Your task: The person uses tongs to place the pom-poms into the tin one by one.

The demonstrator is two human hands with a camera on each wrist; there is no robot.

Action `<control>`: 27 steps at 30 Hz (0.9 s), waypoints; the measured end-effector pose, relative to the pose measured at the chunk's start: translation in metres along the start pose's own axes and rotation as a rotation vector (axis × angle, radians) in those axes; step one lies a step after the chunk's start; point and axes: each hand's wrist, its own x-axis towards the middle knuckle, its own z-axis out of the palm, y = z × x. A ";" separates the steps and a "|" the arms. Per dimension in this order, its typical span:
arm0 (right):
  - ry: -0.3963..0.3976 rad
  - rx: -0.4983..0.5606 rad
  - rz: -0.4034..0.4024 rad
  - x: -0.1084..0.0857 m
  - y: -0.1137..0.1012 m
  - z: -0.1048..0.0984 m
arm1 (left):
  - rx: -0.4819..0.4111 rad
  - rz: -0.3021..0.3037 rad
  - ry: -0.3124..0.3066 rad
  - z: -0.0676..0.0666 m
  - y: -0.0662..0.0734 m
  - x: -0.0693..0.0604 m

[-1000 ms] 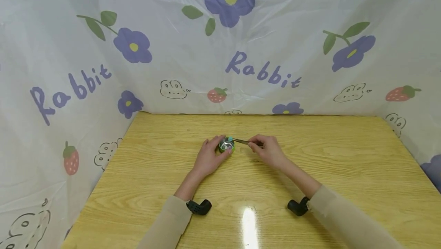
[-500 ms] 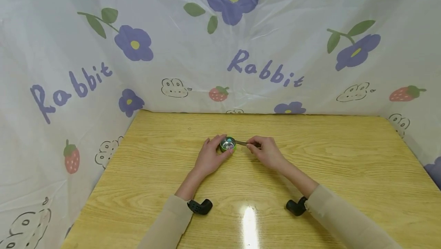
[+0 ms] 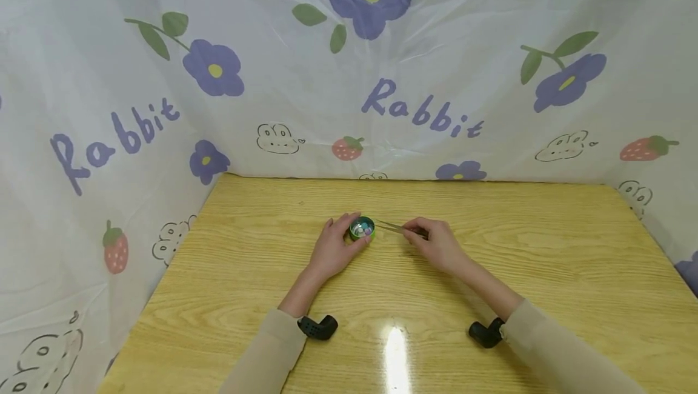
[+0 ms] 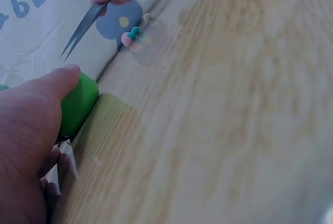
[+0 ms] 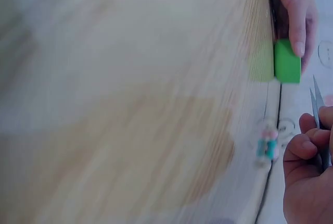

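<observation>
While looking down through the head view, can see straight into a small green cup (image 4: 80, 104), held upright on the wood-grain surface (image 3: 262, 267) by the left grip (image 3: 331, 248), with thumb and fingers curled round its sides. Can make out a shiny interior with small beads (image 3: 364, 225) in teal, white and purple, too tiny to count. From either wrist, get only the plain green outer wall and lose the contents. Gain from both wrist views, though, some loose beads (image 4: 132, 35) in pink, teal and a paler tone, clustered near the right grip (image 3: 436, 243) and apart from the cup; cannot pick them out from the head. Find the slim metal tweezers (image 4: 93, 14) pinched in that right grip, with tips parted and pointing towards the cup, just beside its rim as seen from above. Notice best from the left wrist the narrow gap between the two prongs. Beyond the surface, see a hanging white sheet (image 3: 425, 48) printed with purple flowers and "Rabbit".
</observation>
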 end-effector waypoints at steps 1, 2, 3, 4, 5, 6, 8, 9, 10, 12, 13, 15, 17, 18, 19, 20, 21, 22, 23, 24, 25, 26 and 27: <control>0.000 0.005 -0.001 -0.003 0.002 -0.004 | 0.001 -0.004 0.000 0.000 0.000 0.000; 0.002 0.009 0.001 -0.005 0.004 -0.007 | 0.000 -0.009 0.001 0.000 -0.001 0.000; 0.004 0.011 0.003 -0.008 0.006 -0.012 | -0.001 -0.015 0.002 0.000 -0.001 -0.001; 0.008 0.009 0.004 -0.010 0.008 -0.016 | -0.002 -0.021 0.003 0.000 -0.001 -0.001; 0.010 0.006 0.007 -0.012 0.010 -0.020 | -0.004 -0.025 0.004 -0.001 -0.002 -0.001; 0.012 0.002 0.012 -0.015 0.012 -0.024 | -0.003 -0.030 0.005 -0.001 -0.002 -0.002; 0.024 -0.012 0.023 -0.019 0.016 -0.033 | -0.005 -0.028 0.009 -0.001 -0.003 -0.002; 0.031 -0.023 0.026 -0.021 0.018 -0.037 | -0.006 -0.025 0.010 -0.002 -0.003 -0.002; 0.037 -0.032 0.032 -0.023 0.021 -0.042 | -0.004 -0.020 0.013 -0.002 -0.003 -0.002; 0.040 -0.040 0.048 -0.027 0.025 -0.050 | -0.001 -0.016 0.014 -0.003 -0.003 -0.001; 0.043 -0.047 0.052 -0.029 0.028 -0.053 | 0.002 -0.013 0.013 -0.004 -0.002 -0.001; 0.047 -0.059 0.066 -0.032 0.033 -0.058 | 0.010 -0.009 0.011 -0.003 -0.002 0.000; 0.049 -0.062 0.080 -0.035 0.037 -0.061 | 0.016 -0.006 0.008 -0.003 -0.002 0.000; 0.052 -0.072 0.084 -0.036 0.039 -0.062 | 0.018 -0.005 0.006 -0.002 -0.002 0.000; 0.048 -0.077 0.087 -0.037 0.040 -0.063 | 0.019 -0.005 0.005 -0.001 -0.002 0.000; 0.043 -0.080 0.095 -0.038 0.042 -0.063 | 0.019 -0.005 0.003 -0.001 -0.002 0.000; 0.036 -0.081 0.101 -0.039 0.043 -0.063 | 0.017 -0.007 0.002 0.000 -0.002 0.000; 0.030 -0.080 0.106 -0.040 0.043 -0.064 | 0.014 -0.007 0.001 0.000 -0.002 0.000; 0.023 -0.081 0.114 -0.041 0.044 -0.064 | 0.011 -0.005 0.001 0.001 -0.002 0.000; 0.019 -0.081 0.118 -0.041 0.045 -0.064 | 0.009 -0.006 0.000 0.001 -0.001 0.001; 0.013 -0.079 0.122 -0.042 0.045 -0.064 | 0.011 -0.004 0.001 0.001 -0.001 0.001; 0.014 -0.081 0.125 -0.042 0.045 -0.065 | 0.011 0.000 0.001 0.001 -0.001 0.002; 0.015 -0.087 0.123 -0.042 0.046 -0.065 | 0.010 0.004 0.003 0.002 -0.001 0.002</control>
